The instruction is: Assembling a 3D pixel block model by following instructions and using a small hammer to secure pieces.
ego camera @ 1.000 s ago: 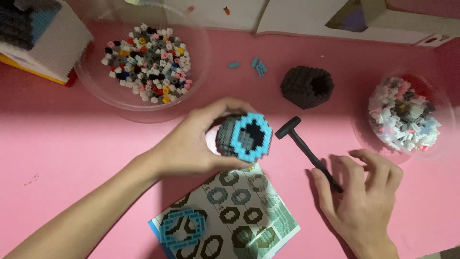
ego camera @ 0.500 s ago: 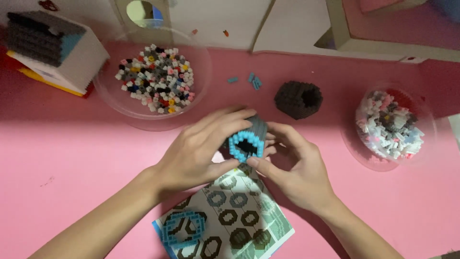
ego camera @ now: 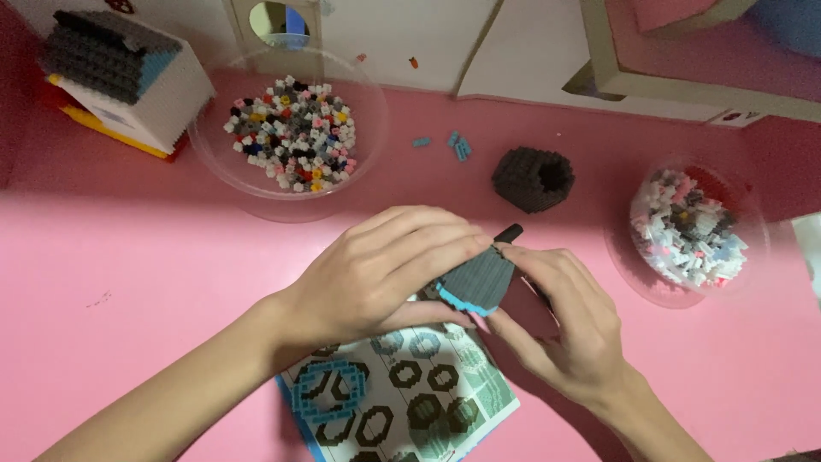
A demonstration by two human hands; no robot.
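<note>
Both forearms reach in from below and meet mid-frame. The left hand point(ego camera: 376, 274) lies palm down, fingers curled rightward; the right hand point(ego camera: 560, 321) faces it, fingertips pinched close against the left's.

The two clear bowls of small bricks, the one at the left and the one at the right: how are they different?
The left bowl is wider, and its bricks mix black, white, red and yellow in a flat layer. The right bowl is smaller; its bricks are mostly white, grey and pale blue, heaped higher. Both are clear, stand on the pink table, and neither hand touches them.
</note>
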